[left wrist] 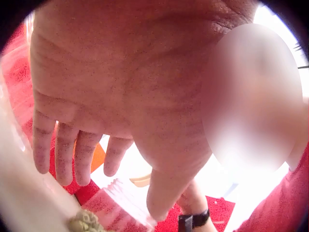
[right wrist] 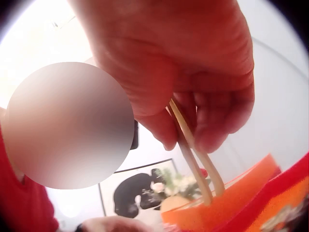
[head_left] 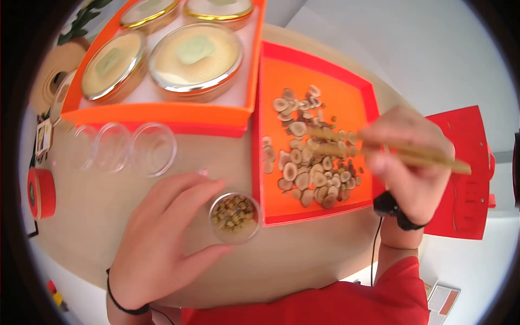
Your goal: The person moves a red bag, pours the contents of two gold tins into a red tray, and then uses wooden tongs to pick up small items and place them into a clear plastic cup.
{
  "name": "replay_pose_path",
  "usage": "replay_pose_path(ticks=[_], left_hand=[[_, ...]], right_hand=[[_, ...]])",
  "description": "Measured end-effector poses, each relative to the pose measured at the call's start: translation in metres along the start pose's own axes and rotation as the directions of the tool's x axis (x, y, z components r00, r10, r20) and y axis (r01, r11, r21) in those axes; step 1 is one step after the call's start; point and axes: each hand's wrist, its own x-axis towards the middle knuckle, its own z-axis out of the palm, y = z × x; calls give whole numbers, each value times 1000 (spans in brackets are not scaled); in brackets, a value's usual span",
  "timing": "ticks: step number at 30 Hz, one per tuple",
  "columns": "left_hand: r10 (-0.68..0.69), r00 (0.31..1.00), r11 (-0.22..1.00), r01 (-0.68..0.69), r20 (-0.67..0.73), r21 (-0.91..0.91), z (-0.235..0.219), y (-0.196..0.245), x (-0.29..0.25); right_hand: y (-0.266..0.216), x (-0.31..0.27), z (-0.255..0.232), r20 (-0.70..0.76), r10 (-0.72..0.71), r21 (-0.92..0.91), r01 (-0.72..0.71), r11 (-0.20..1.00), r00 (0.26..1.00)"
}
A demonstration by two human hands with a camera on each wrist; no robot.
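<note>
My right hand [head_left: 409, 149] grips a pair of wooden tongs [head_left: 433, 157], their tips over a pile of dried slices [head_left: 322, 181]. Pale and round with brown centres, the slices lie in an orange-lined red box tray [head_left: 303, 215]. In the right wrist view, thumb and fingers pinch the tongs [right wrist: 193, 159]. My left hand [head_left: 165, 227] spreads its thumb and forefinger on either side of a small clear cup [head_left: 235, 238]; its fingers look straight in the left wrist view. Small greenish-brown dried pieces [head_left: 233, 212] partly fill the cup.
Several clear empty cups [head_left: 153, 149] stand in a row left of the tray. Behind them an orange box [head_left: 157, 116] holds several gold-rimmed oval containers [head_left: 195, 57]. A roll of red tape [head_left: 42, 193] is at far left, a red bag [head_left: 466, 179] at right.
</note>
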Motion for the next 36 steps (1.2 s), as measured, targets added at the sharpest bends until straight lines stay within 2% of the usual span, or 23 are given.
replay_pose_path(ticks=[3, 5, 6, 8, 10, 11, 14, 17, 19, 21, 23, 26, 29, 32, 35, 36], left_hand=[[20, 997, 1000, -20, -69, -9, -1, 8, -1], [18, 994, 999, -22, -104, -34, -5, 7, -9], [100, 994, 977, -107, -47, -186, -12, 0, -11], [267, 963, 851, -221, 30, -477, -23, -9, -8], [482, 865, 640, -237, 142, -731, -28, -11, 4], [575, 800, 517, -194, 171, -834, -30, -10, 9], [541, 840, 376, -199, 40, -905, -14, -2, 1], [385, 923, 352, -166, -19, -921, -8, 14, -7], [438, 899, 366, -173, 5, -914, -4, 8, -15], [475, 874, 384, -106, 98, -917, -7, 5, -13], [489, 833, 416, 39, 260, -908, -22, 7, 3], [529, 819, 401, -12, 221, -916, -18, 5, 3], [594, 794, 381, -136, 129, -914, -15, 5, 6], [571, 821, 322, -226, -2, -919, -7, 9, 6], [485, 837, 420, 33, 255, -907, -21, 10, 0], [512, 822, 415, 18, 250, -910, -22, 8, 0]], right_hand=[[32, 5, -18, -131, 183, -104, -197, 975, 974], [53, 5, -18, -128, 251, -109, -265, 958, 960], [61, 6, -19, -124, 286, -109, -300, 948, 950], [73, 9, -21, -106, 322, -112, -333, 936, 941], [78, 15, -20, -87, 373, -102, -381, 919, 924], [80, 19, -17, -72, 412, -85, -417, 905, 908], [89, 24, -16, -28, 418, -119, -418, 901, 908], [95, 25, -16, -10, 427, -128, -425, 896, 904], [96, 26, -12, -12, 430, -108, -429, 897, 903], [96, 25, -11, -25, 422, -102, -422, 901, 906], [95, 26, -11, -10, 430, -110, -428, 897, 903], [95, 26, -11, -7, 418, -117, -416, 902, 908], [93, 25, -12, -18, 406, -138, -405, 904, 914], [92, 22, -14, -48, 349, -136, -352, 926, 936], [76, 16, -12, -92, 347, -97, -355, 930, 933], [65, 14, -13, -108, 358, -81, -367, 927, 927]])
